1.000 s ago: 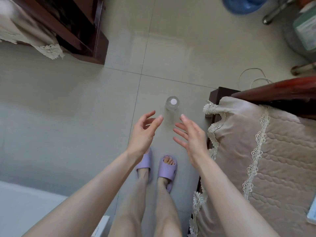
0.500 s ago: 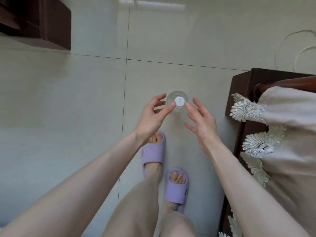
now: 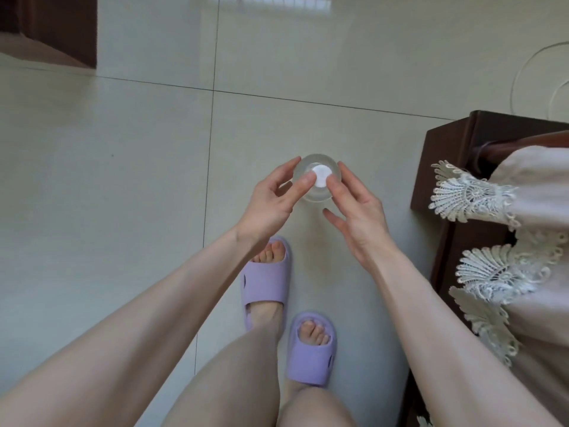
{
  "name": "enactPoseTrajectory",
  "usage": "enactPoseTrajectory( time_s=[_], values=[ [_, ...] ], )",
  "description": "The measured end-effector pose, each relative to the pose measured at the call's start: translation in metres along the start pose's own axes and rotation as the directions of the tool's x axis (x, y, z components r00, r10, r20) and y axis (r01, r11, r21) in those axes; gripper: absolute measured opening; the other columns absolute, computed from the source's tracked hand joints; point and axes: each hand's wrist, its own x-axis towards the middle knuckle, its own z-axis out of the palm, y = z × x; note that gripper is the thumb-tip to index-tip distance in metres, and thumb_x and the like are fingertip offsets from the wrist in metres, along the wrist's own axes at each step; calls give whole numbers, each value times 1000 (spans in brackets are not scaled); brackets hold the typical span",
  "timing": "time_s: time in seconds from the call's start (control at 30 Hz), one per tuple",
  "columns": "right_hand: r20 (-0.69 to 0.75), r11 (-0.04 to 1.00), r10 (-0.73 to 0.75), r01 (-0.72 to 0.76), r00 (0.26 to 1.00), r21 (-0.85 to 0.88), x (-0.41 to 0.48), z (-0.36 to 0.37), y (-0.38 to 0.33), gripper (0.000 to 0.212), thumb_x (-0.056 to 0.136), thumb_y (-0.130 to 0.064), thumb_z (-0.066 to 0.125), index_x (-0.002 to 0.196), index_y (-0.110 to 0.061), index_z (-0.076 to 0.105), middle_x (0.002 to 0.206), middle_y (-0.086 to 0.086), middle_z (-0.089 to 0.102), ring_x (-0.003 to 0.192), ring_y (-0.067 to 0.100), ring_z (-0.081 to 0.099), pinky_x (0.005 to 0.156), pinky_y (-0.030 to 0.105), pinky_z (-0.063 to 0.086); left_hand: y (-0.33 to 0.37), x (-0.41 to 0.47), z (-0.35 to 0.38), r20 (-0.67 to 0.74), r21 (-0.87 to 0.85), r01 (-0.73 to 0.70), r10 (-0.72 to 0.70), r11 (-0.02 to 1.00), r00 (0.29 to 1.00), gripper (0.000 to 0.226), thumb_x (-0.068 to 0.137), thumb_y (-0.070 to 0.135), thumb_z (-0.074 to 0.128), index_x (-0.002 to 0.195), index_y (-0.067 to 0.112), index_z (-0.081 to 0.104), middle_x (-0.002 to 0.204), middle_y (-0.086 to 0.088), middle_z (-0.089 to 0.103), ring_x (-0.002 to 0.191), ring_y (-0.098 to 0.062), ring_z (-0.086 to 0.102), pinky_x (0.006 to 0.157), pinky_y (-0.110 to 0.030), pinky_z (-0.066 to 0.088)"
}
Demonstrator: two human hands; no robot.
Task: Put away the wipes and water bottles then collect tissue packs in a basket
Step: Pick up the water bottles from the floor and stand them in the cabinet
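A clear water bottle (image 3: 317,195) stands upright on the pale tiled floor (image 3: 123,180), seen straight from above, so its white cap (image 3: 320,177) sits in the middle of the round clear body. It is a little beyond the person's feet and left of a dark wooden furniture frame (image 3: 446,186) draped with a lace-edged cloth (image 3: 474,194).

Both hands flank the bottle from the near side. The left hand (image 3: 271,204) is at the bottle's left, its fingers loosely spread and lightly bent, with the thumb tip over the cap's left edge. The right hand (image 3: 357,217) is at the bottle's right, its fingers also relaxed and apart, with one fingertip over the cap's right edge. Neither hand is closed round the bottle; whether the fingertips actually touch the cap or hang just above it cannot be told from this angle.

Nearer, the feet wear lilac slippers (image 3: 266,282), the left one ahead of the right. A dark cabinet corner (image 3: 58,26) lies at the far left, and a thin white cable (image 3: 523,72) curls on the floor at the far right.
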Motion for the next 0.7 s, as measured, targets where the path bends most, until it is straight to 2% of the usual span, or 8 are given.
enactPoseTrajectory(
  time_s=[0.07, 0.17, 0.27, 0.37, 0.47, 0.53, 0.6, 0.7],
  values=[
    [10, 1000, -20, 20, 1000, -16, -24, 4, -10, 54, 89, -28, 64, 140, -22, 47, 123, -12, 61, 107, -2, 57, 111, 39, 39, 10, -23, -1, -23, -16, -24, 24, 1000, 999, 50, 91, 36, 59, 139, 24, 48, 122, 16, 57, 113, 7, 54, 103, -29, 44],
    [16, 997, -69, 70, 997, -41, -82, 12, -35, 48, 87, -29, 66, 133, -24, 54, 109, -16, 62, 94, -2, 57, 105, 34, 43, 37, -76, -5, -60, -52, -52, 49, 997, 997, 48, 89, 41, 60, 135, 29, 51, 131, 8, 56, 120, 0, 52, 100, -27, 42],
    [19, 990, -123, 124, 992, -73, -144, 25, -62, 51, 83, -34, 69, 131, -21, 57, 113, -6, 61, 90, 0, 57, 102, 35, 46, 66, -139, -10, -85, -104, -100, 92, 989, 992, 44, 89, 40, 59, 131, 29, 54, 121, 7, 60, 99, 13, 59, 82, -11, 45],
    [58, 981, -150, 156, 987, -115, -215, 38, -89, 53, 82, -40, 68, 130, -20, 59, 114, -3, 65, 105, 11, 62, 102, 38, 46, 97, -209, -16, -124, -167, -162, 142, 973, 982, 33, 90, 37, 59, 123, 34, 56, 107, 15, 62, 85, 18, 59, 64, -5, 46],
    [124, 974, -163, 180, 979, -140, -284, 55, -109, 49, 83, -41, 67, 126, -19, 61, 105, -8, 70, 114, 19, 63, 98, 38, 48, 120, -276, -29, -185, -265, -245, 201, 933, 962, 39, 85, 37, 65, 122, 30, 58, 96, 17, 62, 84, 13, 60, 70, -8, 46],
    [181, 969, -163, 192, 970, -157, -327, 68, -119, 38, 85, -41, 64, 118, -20, 66, 95, -11, 71, 102, 19, 67, 90, 35, 53, 126, -317, -42, -191, -317, -275, 223, 907, 956, 43, 80, 39, 71, 121, 31, 59, 98, 22, 67, 100, 5, 62, 83, -15, 47],
    [245, 961, -164, 211, 956, -178, -358, 80, -123, 31, 86, -41, 62, 110, -22, 69, 87, -12, 71, 90, 16, 67, 83, 32, 55, 124, -347, -55, -176, -353, -301, 253, 886, 951, 44, 77, 35, 70, 119, 34, 58, 109, 23, 67, 114, -4, 59, 92, -21, 46],
    [303, 944, -165, 239, 939, -228, -398, 100, -117, 33, 86, -41, 64, 111, -19, 70, 93, -6, 71, 92, 18, 66, 83, 33, 55, 117, -391, -75, -173, -398, -339, 293, 853, 940, 49, 78, 23, 71, 123, 36, 54, 120, 16, 66, 113, -1, 59, 81, -14, 48]
  ],
)
